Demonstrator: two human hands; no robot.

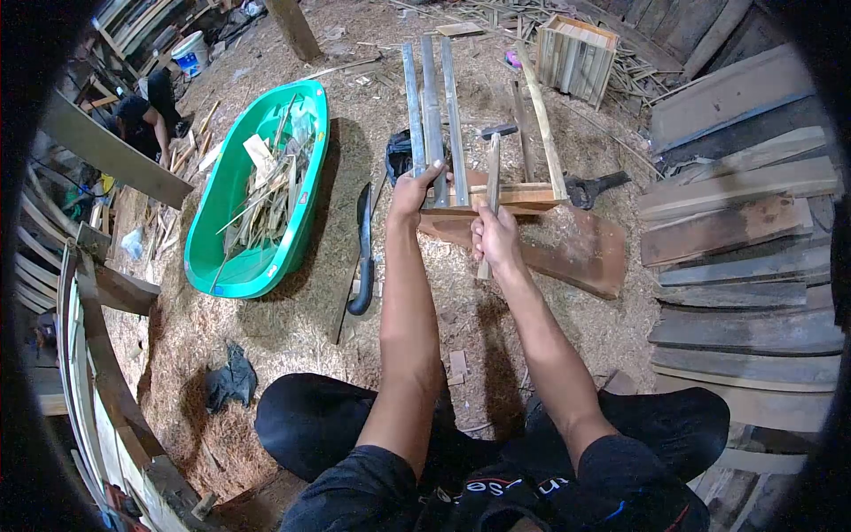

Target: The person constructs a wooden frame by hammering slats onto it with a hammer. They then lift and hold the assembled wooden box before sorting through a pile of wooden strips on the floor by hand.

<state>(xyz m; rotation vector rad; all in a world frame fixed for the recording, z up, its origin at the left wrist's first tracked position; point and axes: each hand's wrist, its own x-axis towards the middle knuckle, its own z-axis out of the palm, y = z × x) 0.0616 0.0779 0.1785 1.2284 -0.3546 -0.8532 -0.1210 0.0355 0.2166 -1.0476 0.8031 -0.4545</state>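
My right hand (pixel 496 238) is wrapped round the wooden handle of a hammer (pixel 495 168), its dark head pointing away from me. My left hand (pixel 417 191) grips the near left corner of a partly slatted wooden crate frame (pixel 523 191), thumb on a slat. Three grey slats (pixel 432 115) run side by side away from me over the frame's left part. On the right, a paler strip (pixel 537 115) forms the other side, with a gap between. Beneath the frame lies a brown board (pixel 576 253). My left fingers are partly hidden under the wood.
A large knife (pixel 364 257) lies left of my forearm, near a green tub (pixel 199 235) of wood scraps. A finished slatted crate (pixel 576 62) stands far right. Boards (pixel 736 239) line the right side. Another person (pixel 142 115) crouches at left near a post (pixel 115 146).
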